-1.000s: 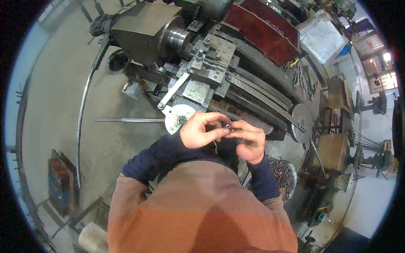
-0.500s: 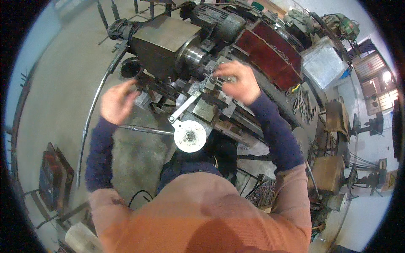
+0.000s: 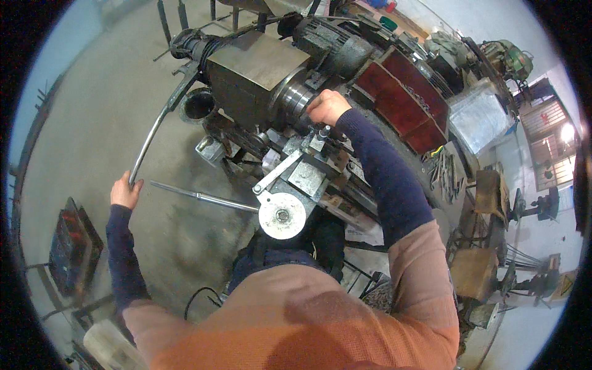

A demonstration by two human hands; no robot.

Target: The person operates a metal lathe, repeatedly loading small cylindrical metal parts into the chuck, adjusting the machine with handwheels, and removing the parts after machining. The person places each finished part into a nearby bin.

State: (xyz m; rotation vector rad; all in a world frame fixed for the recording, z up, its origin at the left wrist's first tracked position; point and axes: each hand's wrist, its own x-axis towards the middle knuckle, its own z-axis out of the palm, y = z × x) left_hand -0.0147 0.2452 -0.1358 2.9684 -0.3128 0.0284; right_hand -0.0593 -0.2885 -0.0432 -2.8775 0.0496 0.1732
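Observation:
My left hand (image 3: 126,190) is wrapped round the lower end of a long curved metal lever (image 3: 150,140), which runs up to the far left end of a lathe. My right hand (image 3: 328,106) is closed at the front of the shiny round chuck (image 3: 295,97). Whatever its fingers pinch is hidden from view. Just below this hand stands the tool post (image 3: 317,143) on the cross slide. A flat metal handle (image 3: 279,171) reaches from there toward a pale round disc (image 3: 282,216), close to my body.
Behind the chuck sits the boxy headstock (image 3: 258,57) with a ribbed motor (image 3: 333,46). A red metal tray (image 3: 401,92) lies to the right, near several wrenches (image 3: 445,174). A slim metal rod (image 3: 206,197) sticks out leftward from the disc. Dark metal plates (image 3: 74,250) stand at left.
My left hand has moved left and down and taken hold of the lever, which was free before. The right hand has moved from above the tool post up to the chuck, its fingers closing.

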